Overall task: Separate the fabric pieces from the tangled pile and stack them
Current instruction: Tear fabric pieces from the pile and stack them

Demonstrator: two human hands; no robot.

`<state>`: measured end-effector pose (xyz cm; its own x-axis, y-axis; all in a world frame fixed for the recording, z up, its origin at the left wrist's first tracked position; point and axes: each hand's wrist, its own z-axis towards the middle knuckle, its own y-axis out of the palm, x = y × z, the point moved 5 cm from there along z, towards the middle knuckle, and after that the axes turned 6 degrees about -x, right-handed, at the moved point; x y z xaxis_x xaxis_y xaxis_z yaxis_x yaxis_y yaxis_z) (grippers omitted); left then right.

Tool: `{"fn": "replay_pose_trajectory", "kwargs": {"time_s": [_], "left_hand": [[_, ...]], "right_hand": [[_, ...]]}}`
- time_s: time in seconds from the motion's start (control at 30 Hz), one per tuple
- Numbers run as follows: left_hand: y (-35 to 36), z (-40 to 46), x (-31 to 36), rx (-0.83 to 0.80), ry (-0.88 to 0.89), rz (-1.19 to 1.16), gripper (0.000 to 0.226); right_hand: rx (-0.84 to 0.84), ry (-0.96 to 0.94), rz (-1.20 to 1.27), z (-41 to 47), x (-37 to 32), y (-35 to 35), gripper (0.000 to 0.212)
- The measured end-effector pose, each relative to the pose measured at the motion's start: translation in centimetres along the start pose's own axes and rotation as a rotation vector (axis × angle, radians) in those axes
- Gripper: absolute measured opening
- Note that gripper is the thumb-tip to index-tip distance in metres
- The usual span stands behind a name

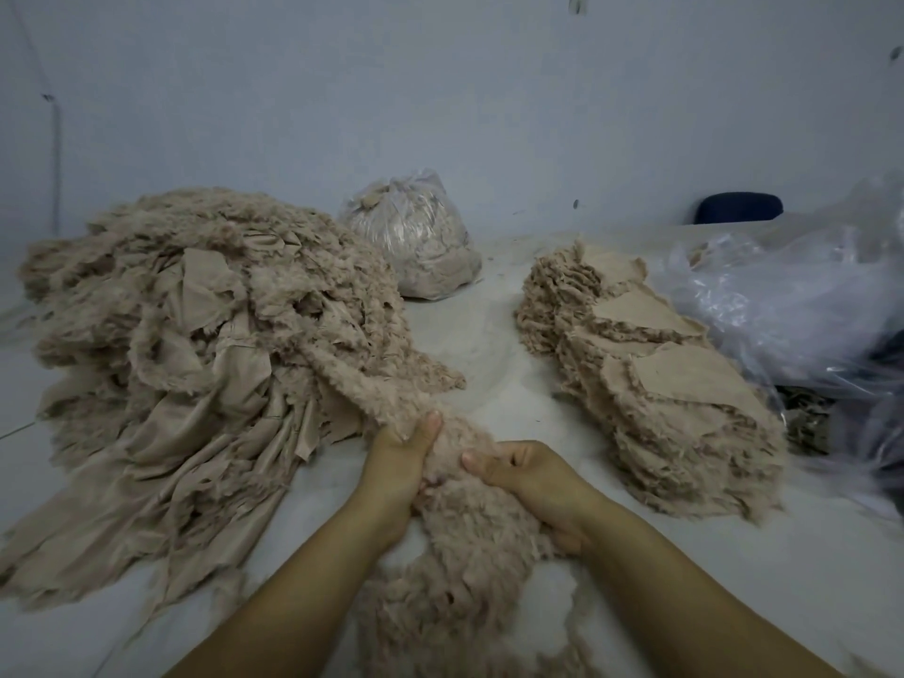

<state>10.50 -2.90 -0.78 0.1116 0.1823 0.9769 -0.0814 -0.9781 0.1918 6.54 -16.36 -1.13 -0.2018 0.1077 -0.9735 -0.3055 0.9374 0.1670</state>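
Hands meet at the near middle of the pale table, both gripping one fluffy beige fabric piece. The left hand curls round its left edge with the thumb lying up along the fleece; the right hand clasps it from the right, thumb on top and fingers tucked beneath. This piece runs from the near edge of the view up between the hands and joins the tangled pile, a big heap of fleecy and smooth-backed scraps covering the left side of the table. Across a bare strip of tabletop, well apart from the heap, lies the stack of flattened pieces, smooth side up, running along the right. Just beyond the stack, crumpled clear plastic sheeting crowds the right edge. A tied clear bag stuffed with beige scraps stands at the back between heap and stack, against the bluish wall. A dark chair back shows behind the plastic.
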Motion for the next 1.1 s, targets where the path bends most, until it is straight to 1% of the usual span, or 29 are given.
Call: {"fn": "replay_pose_trajectory", "kwargs": {"time_s": [0.03, 0.07, 0.13, 0.2, 0.23, 0.27, 0.3, 0.37, 0.4, 0.43, 0.47, 0.53, 0.57, 0.6, 0.63, 0.67, 0.7, 0.73, 0.8, 0.83, 0.87, 0.9, 0.93, 0.97, 1.03, 1.07, 1.1], "left_hand": [[-0.3, 0.0, 0.0, 0.053, -0.013, -0.021, 0.032], [-0.5, 0.0, 0.1, 0.086, -0.028, -0.049, 0.031], [-1.0, 0.2, 0.1, 0.092, -0.051, -0.122, 0.023], [-2.4, 0.8, -0.2, 0.129, -0.093, -0.184, 0.032], [-3.1, 1.2, -0.3, 0.147, -0.106, -0.194, 0.033], [-3.4, 1.3, -0.4, 0.128, -0.115, -0.192, 0.032], [-3.2, 1.5, -0.5, 0.055, -0.131, -0.207, 0.029], [-1.3, 1.0, -0.5, -0.175, -0.175, -0.301, 0.023], [-0.4, 0.6, -0.5, -0.264, -0.176, -0.338, 0.023], [0.1, 0.3, -0.6, -0.309, -0.163, -0.341, 0.026], [0.3, 0.2, -0.7, -0.308, -0.138, -0.319, 0.026], [0.2, 0.3, -0.6, -0.284, -0.081, -0.311, 0.016], [0.3, 0.2, -0.5, -0.284, -0.068, -0.348, 0.015], [0.4, 0.2, -0.3, -0.291, -0.058, -0.395, 0.015], [0.5, 0.1, -0.1, -0.287, -0.048, -0.436, 0.013], [0.5, 0.1, 0.1, -0.268, -0.036, -0.457, 0.012], [0.2, 0.2, 0.1, -0.219, -0.024, -0.45, 0.015], [-0.3, 0.5, -0.1, -0.152, -0.018, -0.417, 0.021], [-1.5, 1.1, -0.5, -0.047, -0.029, -0.322, 0.026], [-2.0, 1.3, -0.6, -0.037, -0.053, -0.296, 0.024], [-2.0, 1.3, -0.6, -0.071, -0.093, -0.291, 0.02], [-1.5, 1.1, -0.7, -0.148, -0.139, -0.298, 0.017], [-0.6, 0.6, -0.6, -0.25, -0.183, -0.319, 0.019], [0.5, 0.1, -0.8, -0.343, -0.207, -0.324, 0.026], [2.1, -1.0, -1.2, -0.457, -0.171, -0.244, 0.048], [2.6, -1.4, -1.4, -0.48, -0.139, -0.195, 0.059], [2.9, -1.6, -1.5, -0.474, -0.103, -0.142, 0.064]], "right_hand": [[0.006, -0.007, -0.013, -0.1, -0.2, 0.1, 0.017], [0.011, -0.02, -0.03, -0.1, -0.3, 0.1, 0.021], [0.026, -0.02, -0.061, -0.3, -0.3, -0.3, 0.03], [0.044, -0.014, -0.115, -0.7, -0.5, -1.0, 0.023], [0.063, -0.013, -0.121, -0.9, -0.5, -1.4, 0.02], [0.082, -0.018, -0.11, -0.9, -0.5, -1.8, 0.02], [0.103, -0.021, -0.085, -0.9, -0.6, -2.0, 0.02], [0.151, -0.046, -0.042, -0.8, -0.6, -2.3, 0.018], [0.176, -0.073, -0.041, -0.7, -0.7, -2.3, 0.016], [0.2, -0.096, -0.055, -0.7, -0.8, -2.3, 0.018], [0.221, -0.101, -0.093, -0.7, -0.8, -2.4, 0.026], [0.246, -0.037, -0.27, -0.8, -0.5, -2.4, 0.053], [0.228, 0.017, -0.364, -0.9, -0.3, -2.2, 0.062], [0.178, 0.064, -0.426, -0.8, 0.0, -2.0, 0.066], [0.122, 0.086, -0.462, -0.7, 0.4, -1.7, 0.064], [0.095, 0.073, -0.468, -0.6, 0.5, -1.5, 0.056], [0.125, 0.023, -0.452, -0.6, 0.1, -1.5, 0.042], [0.205, -0.05, -0.399, -0.6, -0.3, -1.8, 0.032], [0.406, -0.182, -0.179, -1.0, -1.0, -3.3, 0.03], [0.469, -0.217, -0.067, -1.3, -1.2, -3.9, 0.03], [0.489, -0.232, 0.005, -1.4, -1.3, -4.2, 0.029], [0.478, -0.233, 0.027, -1.5, -1.3, -4.1, 0.026], [0.453, -0.23, 0.022, -1.5, -1.3, -3.7, 0.024], [0.426, -0.228, 0.002, -1.3, -1.3, -3.2, 0.022], [0.368, -0.245, -0.022, -1.0, -1.3, -2.1, 0.02], [0.345, -0.26, -0.031, -0.9, -1.4, -1.8, 0.019], [0.348, -0.277, -0.049, -0.9, -1.4, -1.7, 0.019]]}}
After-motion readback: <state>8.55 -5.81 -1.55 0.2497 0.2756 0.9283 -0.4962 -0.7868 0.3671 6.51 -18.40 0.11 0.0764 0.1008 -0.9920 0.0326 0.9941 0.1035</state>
